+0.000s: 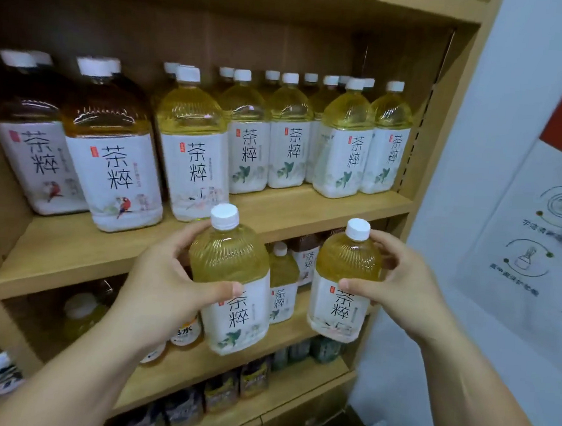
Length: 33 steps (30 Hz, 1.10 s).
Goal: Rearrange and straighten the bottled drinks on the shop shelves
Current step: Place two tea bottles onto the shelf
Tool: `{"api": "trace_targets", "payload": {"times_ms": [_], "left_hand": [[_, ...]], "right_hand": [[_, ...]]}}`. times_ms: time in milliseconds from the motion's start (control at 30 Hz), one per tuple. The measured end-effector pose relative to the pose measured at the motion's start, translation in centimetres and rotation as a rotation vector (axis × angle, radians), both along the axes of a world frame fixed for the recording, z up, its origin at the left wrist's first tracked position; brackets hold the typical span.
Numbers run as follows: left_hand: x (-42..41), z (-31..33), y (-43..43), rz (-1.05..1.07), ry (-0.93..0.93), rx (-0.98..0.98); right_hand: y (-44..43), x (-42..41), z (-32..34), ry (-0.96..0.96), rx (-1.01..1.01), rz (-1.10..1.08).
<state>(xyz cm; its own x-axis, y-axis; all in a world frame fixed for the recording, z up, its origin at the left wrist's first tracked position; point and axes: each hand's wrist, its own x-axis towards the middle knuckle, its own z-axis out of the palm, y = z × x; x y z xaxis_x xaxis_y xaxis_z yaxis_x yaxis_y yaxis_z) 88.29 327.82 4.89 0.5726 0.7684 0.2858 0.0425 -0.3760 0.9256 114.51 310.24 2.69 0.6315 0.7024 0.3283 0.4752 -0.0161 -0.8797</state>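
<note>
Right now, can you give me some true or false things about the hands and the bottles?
1. The left hand holds a pale yellow bottle. True.
2. The right hand is empty. False: it grips a second pale bottle.
3. The two held bottles have red caps. False: both caps are white.
4. Two dark tea bottles stand at the left end of the upper shelf. True.
</note>
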Motion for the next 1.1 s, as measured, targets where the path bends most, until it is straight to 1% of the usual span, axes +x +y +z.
{"api": "trace_targets", "payload": {"times_ms": [200, 400, 633, 700, 833, 1000, 1100], "left_hand": [[5.2, -3.9, -1.9, 0.027, 0.091, -0.006], [10.8, -9.2, -2.8, 0.010, 0.219, -0.039], [18.7, -14.6, -2.1, 0.035, 0.236, -0.164], [20.5, -15.6, -1.6, 0.062, 0.243, -0.146], [22.8, -16.8, -1.4, 0.107, 0.291, -0.016], [22.9, -16.4, -1.3, 0.052, 0.254, -0.073], [21.8, -13.7, -1.7, -0.001, 0.218, -0.073]], "right_hand": [[-2.1, 4.8, -3.0, 0.041, -0.026, 0.038], [-4.8, 8.2, -7.0, 0.031, -0.127, 0.002], [-6.9, 11.1, -11.6, 0.072, -0.174, -0.090], [-7.2, 11.4, -12.2, 0.061, -0.189, -0.111], [-7.7, 11.6, -12.8, 0.058, -0.229, -0.103], [-7.4, 11.8, -12.6, 0.060, -0.232, -0.098], [-6.9, 12.2, -11.4, 0.043, -0.219, -0.071]]}}
